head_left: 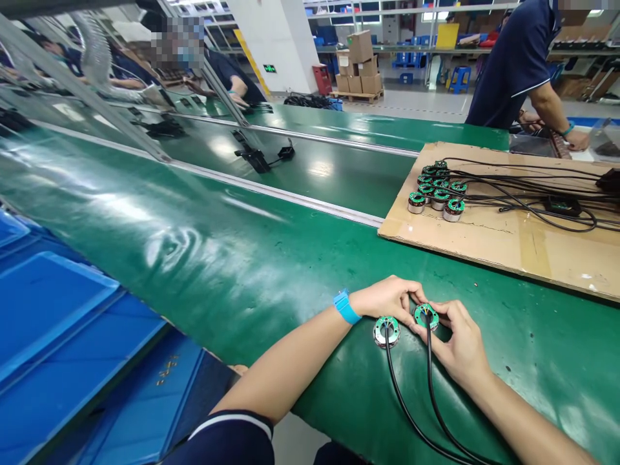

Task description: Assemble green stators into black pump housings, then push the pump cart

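Between my two hands is a round motor stator with a green circuit board on top and a black cable coming out of its middle. My left hand, with a blue wrist strap, grips its left side between thumb and fingers. On the opposite side my right hand pinches it the same way. Just left of it, a second stator with its own black cable rests on the green bench mat, under my left hand. Both cables run down toward the front edge.
Several similar stators with black cables stand on a cardboard sheet at the right. A conveyor carrying black parts runs behind the bench. Blue bins sit at the lower left. A co-worker stands across at the right.
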Demonstrator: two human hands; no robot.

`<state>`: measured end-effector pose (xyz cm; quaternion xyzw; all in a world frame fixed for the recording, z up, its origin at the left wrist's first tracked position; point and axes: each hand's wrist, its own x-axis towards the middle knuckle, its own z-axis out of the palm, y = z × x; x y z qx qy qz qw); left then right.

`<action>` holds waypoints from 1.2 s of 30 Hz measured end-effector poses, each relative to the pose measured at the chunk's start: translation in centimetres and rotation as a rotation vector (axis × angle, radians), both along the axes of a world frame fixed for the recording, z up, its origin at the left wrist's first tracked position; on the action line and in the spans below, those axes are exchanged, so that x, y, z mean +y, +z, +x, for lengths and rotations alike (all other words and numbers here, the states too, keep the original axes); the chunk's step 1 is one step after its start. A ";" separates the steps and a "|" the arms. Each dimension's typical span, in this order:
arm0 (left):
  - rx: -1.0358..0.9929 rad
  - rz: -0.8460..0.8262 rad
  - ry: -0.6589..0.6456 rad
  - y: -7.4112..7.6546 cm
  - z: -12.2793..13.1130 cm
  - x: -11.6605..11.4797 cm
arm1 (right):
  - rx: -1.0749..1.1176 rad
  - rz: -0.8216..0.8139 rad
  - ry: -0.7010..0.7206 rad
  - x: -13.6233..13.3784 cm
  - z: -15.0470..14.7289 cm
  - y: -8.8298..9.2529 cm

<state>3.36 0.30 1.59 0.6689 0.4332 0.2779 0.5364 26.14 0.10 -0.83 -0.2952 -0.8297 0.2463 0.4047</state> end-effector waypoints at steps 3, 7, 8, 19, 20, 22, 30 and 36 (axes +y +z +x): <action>-0.004 0.000 0.006 0.1 0.1 -0.1 | 0.012 -0.012 0.007 0.1 0.0 0.0; -0.002 0.007 0.008 0.0 0.1 -0.1 | 0.007 0.004 -0.009 0.0 -0.1 0.0; -0.002 0.010 0.007 -0.1 0.1 -0.1 | 0.004 0.008 -0.014 0.0 -0.1 0.0; -0.013 -0.002 -0.008 -0.4 0.0 0.0 | 0.020 -0.099 0.073 0.8 0.5 0.0; -0.014 -0.007 -0.012 -0.3 0.0 0.0 | -0.003 -0.124 0.094 1.0 0.7 0.1; -0.028 -0.022 -0.023 -0.2 0.0 0.0 | -0.073 -0.157 0.142 1.3 1.1 0.2; -0.038 -0.048 -0.036 -0.1 -0.2 0.1 | -0.072 -0.125 0.129 1.7 1.1 -0.8; -0.056 -0.060 -0.037 -0.3 0.0 0.1 | -0.076 -0.130 0.132 1.6 1.2 -0.3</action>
